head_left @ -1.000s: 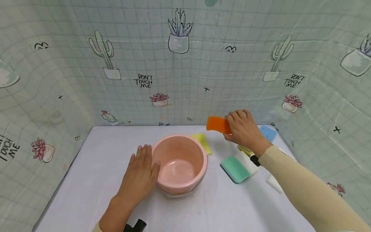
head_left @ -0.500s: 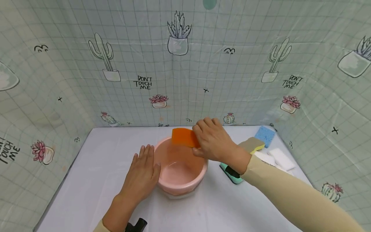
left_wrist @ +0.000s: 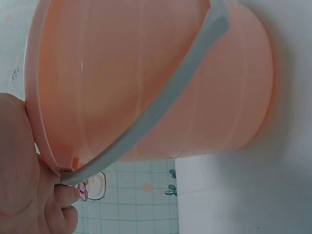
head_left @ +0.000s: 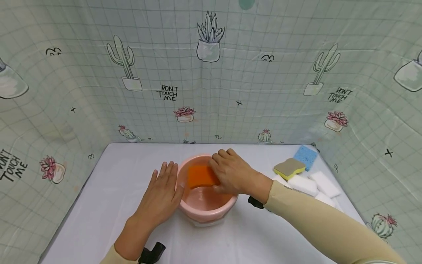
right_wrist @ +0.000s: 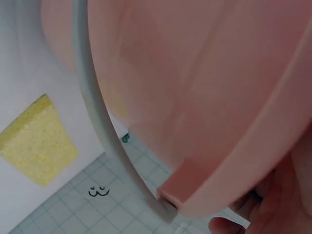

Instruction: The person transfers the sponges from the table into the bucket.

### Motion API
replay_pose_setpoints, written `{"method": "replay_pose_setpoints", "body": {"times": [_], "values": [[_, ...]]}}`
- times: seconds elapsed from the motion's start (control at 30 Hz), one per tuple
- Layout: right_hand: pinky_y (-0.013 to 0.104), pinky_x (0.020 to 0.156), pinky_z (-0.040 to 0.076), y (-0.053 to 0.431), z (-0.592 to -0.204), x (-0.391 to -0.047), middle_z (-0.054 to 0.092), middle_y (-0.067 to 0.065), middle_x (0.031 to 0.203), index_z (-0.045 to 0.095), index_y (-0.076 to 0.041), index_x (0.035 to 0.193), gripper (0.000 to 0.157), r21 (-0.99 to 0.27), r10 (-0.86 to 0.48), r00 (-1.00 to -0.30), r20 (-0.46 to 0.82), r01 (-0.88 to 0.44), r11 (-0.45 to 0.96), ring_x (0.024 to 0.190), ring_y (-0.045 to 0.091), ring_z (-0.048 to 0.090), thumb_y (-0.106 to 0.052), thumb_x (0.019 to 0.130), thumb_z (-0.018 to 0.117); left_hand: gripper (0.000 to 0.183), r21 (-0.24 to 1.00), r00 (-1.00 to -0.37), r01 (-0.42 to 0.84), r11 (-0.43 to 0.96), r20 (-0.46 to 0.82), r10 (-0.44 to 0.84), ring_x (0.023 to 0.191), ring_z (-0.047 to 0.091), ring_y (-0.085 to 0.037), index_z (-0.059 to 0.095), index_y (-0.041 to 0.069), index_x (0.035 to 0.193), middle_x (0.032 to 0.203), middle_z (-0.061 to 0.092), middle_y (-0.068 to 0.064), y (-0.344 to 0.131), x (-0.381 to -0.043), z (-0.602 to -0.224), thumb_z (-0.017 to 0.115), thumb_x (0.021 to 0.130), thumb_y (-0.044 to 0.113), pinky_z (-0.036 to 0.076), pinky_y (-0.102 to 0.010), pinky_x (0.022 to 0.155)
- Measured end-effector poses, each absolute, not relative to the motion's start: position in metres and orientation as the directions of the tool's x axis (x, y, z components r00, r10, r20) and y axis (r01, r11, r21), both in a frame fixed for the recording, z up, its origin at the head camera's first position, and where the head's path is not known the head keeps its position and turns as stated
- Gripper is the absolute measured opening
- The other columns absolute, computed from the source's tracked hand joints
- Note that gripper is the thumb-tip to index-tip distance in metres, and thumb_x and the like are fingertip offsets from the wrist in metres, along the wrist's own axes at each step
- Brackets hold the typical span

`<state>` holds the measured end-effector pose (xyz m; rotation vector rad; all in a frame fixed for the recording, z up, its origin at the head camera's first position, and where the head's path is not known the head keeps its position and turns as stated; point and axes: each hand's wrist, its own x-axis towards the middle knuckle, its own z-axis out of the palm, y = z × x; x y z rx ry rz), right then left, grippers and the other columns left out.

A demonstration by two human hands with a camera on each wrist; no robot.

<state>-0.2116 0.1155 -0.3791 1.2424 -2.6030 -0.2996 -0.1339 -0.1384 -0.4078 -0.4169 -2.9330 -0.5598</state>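
A pink bucket (head_left: 206,215) with a grey handle (left_wrist: 161,102) stands on the white table. My left hand (head_left: 156,196) lies along the left of its rim, fingers straight, with the thumb over the edge. In the left wrist view the fingers (left_wrist: 66,195) are right by the handle's end. My right hand (head_left: 230,174) grips an orange sponge (head_left: 199,176) at its right end, down within the bucket's mouth. The sponge's held end is hidden behind the fingers. In the right wrist view the bucket wall (right_wrist: 161,73) covers most of that hand (right_wrist: 278,204).
At the back right lie a grey-and-yellow sponge (head_left: 289,168), a blue sponge (head_left: 305,157) and several white sponges (head_left: 324,184). A yellow sponge (right_wrist: 41,141) lies near the bucket in the right wrist view. A cactus-print curtain (head_left: 211,91) surrounds the table.
My right hand has carried the orange sponge leftward from over the table's right side, then down into the bucket. The left hand has stayed at the rim.
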Motion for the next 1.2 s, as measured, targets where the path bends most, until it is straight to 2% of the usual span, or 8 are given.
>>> {"method": "replay_pose_setpoints", "body": {"times": [0.3, 0.63, 0.97, 1.2], "values": [[0.037, 0.084, 0.038, 0.1125, -0.387, -0.214, 0.063, 0.003, 0.106, 0.063, -0.012, 0.114, 0.057, 0.296, -0.782, -0.617, 0.089, -0.733, 0.612, 0.099, 0.023, 0.049, -0.061, 0.087, 0.072, 0.069, 0.304, -0.951, 0.296, 0.906, 0.182, 0.25, 0.161, 0.023, -0.04, 0.031, -0.005, 0.163, 0.169, 0.032, -0.023, -0.138, -0.1375, -0.4087, 0.046, 0.11, 0.036, 0.015, -0.062, 0.13], [0.038, 0.084, 0.039, 0.1113, -0.3865, -0.2122, 0.065, 0.006, 0.114, 0.063, -0.01, 0.118, 0.062, 0.286, -0.771, -0.633, 0.064, -0.729, 0.622, 0.103, 0.024, 0.051, -0.063, 0.089, 0.072, 0.067, 0.321, -0.951, 0.297, 0.9, 0.186, 0.247, 0.16, 0.025, -0.04, 0.033, -0.006, 0.162, 0.168, 0.035, -0.024, -0.1367, -0.1373, -0.4087, 0.047, 0.11, 0.034, 0.017, -0.062, 0.13], [0.038, 0.087, 0.041, 0.1161, -0.3864, -0.2111, 0.068, 0.007, 0.119, 0.066, -0.009, 0.12, 0.058, 0.255, -0.773, -0.621, 0.129, -0.733, 0.631, 0.107, 0.025, 0.053, -0.058, 0.091, 0.073, 0.066, 0.325, -0.954, 0.288, 0.901, 0.181, 0.24, 0.161, 0.025, -0.04, 0.033, -0.006, 0.162, 0.168, 0.034, -0.023, -0.1377, -0.1357, -0.4079, 0.046, 0.109, 0.031, 0.018, -0.06, 0.13], [0.038, 0.084, 0.039, 0.1198, -0.3896, -0.2097, 0.068, 0.006, 0.114, 0.066, -0.01, 0.113, 0.052, 0.255, -0.773, -0.613, 0.167, -0.73, 0.634, 0.103, 0.024, 0.052, -0.058, 0.093, 0.072, 0.065, 0.348, -0.961, 0.272, 0.897, 0.153, 0.232, 0.161, 0.024, -0.04, 0.033, -0.006, 0.162, 0.169, 0.034, -0.024, -0.1344, -0.1346, -0.4106, 0.044, 0.109, 0.031, 0.017, -0.06, 0.131]]}}
